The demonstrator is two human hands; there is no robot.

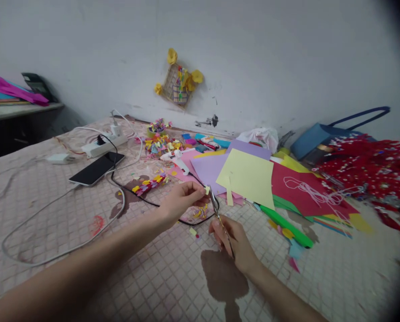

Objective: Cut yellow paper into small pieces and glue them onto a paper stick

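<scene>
My left hand (188, 199) is closed in a pinch on a small pale yellow piece of paper (207, 190). Just right of it, the blades of a pair of scissors (214, 202) point up and away, close to that piece. My right hand (233, 239) is wrapped round the scissors' handles, partly hiding them. Beyond the hands lies a pale yellow sheet (248, 175) over lilac paper (210, 169), with a narrow yellow strip (230, 193) at its lower left. A small yellow scrap (193, 231) rests on the mat below my left hand.
A white glue gun (179, 162) lies beyond my left hand, its black cable (142, 201) looping beneath the hands. Left are a phone (97, 169), a power strip (104, 145) and a white cord. Right are red paper (290, 183), tangled string (321, 192), a green stick (287, 226) and red tinsel (371, 165).
</scene>
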